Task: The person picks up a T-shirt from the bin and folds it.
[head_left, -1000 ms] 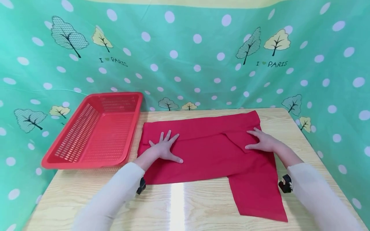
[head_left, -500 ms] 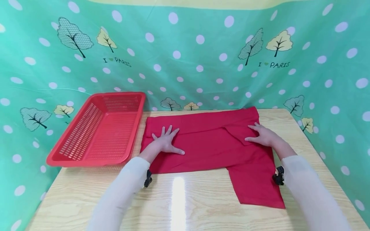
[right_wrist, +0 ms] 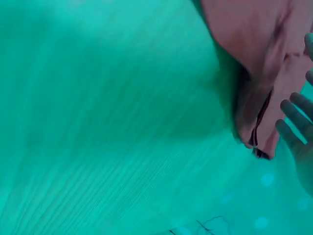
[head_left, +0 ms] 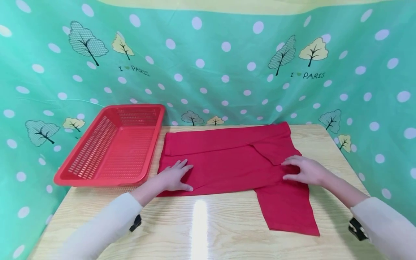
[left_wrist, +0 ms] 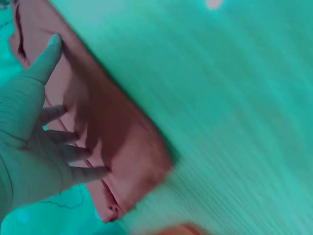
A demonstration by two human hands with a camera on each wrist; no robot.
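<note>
A red shirt lies folded into a long flat strip, with one sleeve sticking out toward the front at the right. Over its left end is my left hand, fingers spread and holding nothing. In the left wrist view the spread fingers of the left hand overlap the strip near its long edge. My right hand is over the right end, beside a folded-over corner, its fingers loosely bent. The right wrist view catches only part of the right hand, beside the shirt.
A red perforated plastic basket stands at the left of the wooden table, close to the shirt's left end. Behind and around the table hangs a green dotted curtain with printed trees. Light glares on the tabletop in front.
The shirt slid slightly away from me under both hands in the first half second. Since then both hands have drawn back toward the front, the left one leftward, the right one rightward.
</note>
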